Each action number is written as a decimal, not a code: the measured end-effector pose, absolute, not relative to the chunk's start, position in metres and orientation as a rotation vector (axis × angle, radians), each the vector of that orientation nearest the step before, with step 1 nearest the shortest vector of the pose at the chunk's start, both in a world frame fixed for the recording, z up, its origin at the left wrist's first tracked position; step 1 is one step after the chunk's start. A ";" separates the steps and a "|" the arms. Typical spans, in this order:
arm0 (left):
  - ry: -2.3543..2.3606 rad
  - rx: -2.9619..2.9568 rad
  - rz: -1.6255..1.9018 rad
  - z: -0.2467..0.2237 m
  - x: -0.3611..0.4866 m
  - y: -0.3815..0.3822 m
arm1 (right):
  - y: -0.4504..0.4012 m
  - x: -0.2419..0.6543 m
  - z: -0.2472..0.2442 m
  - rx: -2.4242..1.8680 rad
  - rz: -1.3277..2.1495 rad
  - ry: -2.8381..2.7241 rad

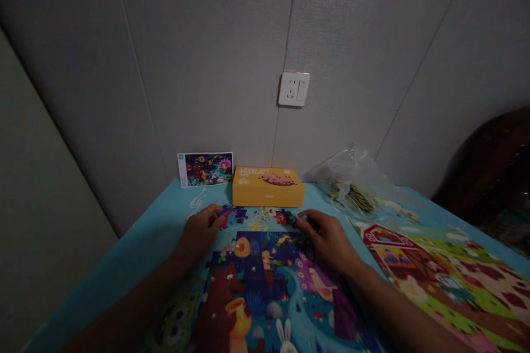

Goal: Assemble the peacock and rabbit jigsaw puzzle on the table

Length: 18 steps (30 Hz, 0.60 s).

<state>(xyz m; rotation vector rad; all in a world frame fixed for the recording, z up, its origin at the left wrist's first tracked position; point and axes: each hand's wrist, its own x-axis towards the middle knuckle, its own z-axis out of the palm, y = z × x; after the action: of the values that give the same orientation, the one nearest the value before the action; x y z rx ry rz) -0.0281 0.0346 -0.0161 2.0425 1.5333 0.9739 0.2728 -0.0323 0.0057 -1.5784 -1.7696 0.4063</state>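
Note:
My left hand (201, 233) is closed at the edge of a small group of joined dark blue and red puzzle pieces (233, 217), with thumb and fingertips pinching its left side. On the other side, my right hand (327, 236) pinches the right end of another short strip of puzzle pieces (285, 217). Below both hands lies a large, partly assembled puzzle (252, 281) showing a bear, a rabbit and a purple-feathered bird. Its upper edge has stepped gaps. My forearms cover parts of its sides.
Behind the hands, a yellow puzzle box (268, 194) stands by the wall, beside a picture card (207, 170) leaning upright. A clear plastic bag (356, 190) holding pieces lies to the right. Another farm-scene puzzle (443, 287) covers the right side of the blue cloth (124, 265).

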 end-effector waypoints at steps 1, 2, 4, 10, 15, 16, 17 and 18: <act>1.534 2.047 0.971 -0.016 -0.028 0.035 | -0.034 0.269 0.003 -1.557 0.465 -1.775; 1.537 2.049 0.970 -0.016 -0.028 0.035 | -0.035 0.266 0.001 -1.549 0.505 -1.772; 1.552 2.051 0.976 -0.016 -0.028 0.035 | -0.036 0.263 -0.001 -1.563 0.518 -1.748; 1.573 2.038 0.974 -0.013 -0.026 0.033 | -0.029 0.271 -0.004 -1.537 0.408 -1.636; 1.592 1.978 1.046 -0.012 -0.026 0.034 | -0.020 0.283 -0.008 -1.607 0.410 -1.539; 1.615 1.927 1.109 -0.011 -0.027 0.035 | -0.019 0.285 -0.007 -1.638 0.390 -1.518; 1.646 1.866 1.184 -0.009 -0.028 0.035 | -0.018 0.287 -0.007 -1.673 0.361 -1.498; 1.679 1.798 1.261 -0.008 -0.030 0.036 | -0.018 0.288 -0.006 -1.707 0.328 -1.481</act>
<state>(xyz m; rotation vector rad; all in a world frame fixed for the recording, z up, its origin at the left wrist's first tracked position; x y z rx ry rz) -0.0297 0.0363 -0.0079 1.7980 1.6794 1.2612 0.2883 -0.0177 -0.0057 -1.7067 -1.4810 0.3278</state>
